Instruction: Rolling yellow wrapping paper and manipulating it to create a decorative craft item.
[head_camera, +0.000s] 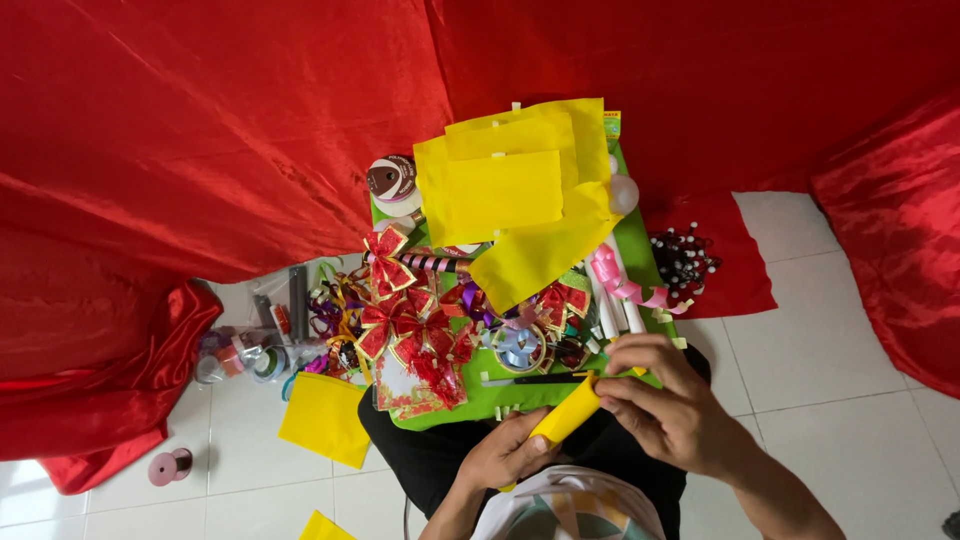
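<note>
Both hands work one rolled tube of yellow paper (566, 416) held just above the lap: the left hand (512, 455) is curled around its lower end to keep the roll tight, while the right hand (662, 395) pinches the upper end, fingertips on the edge. A green tray (640, 250) heaped with yellow paper sheets (505, 190) and red glitter bows (400, 325) lies close in front, within easy reach.

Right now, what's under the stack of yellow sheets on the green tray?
The yellow sheets lie across the far end of the green tray. A pink ribbon and red bows stick out at the near edge. Whatever lies beneath the middle is covered.
</note>
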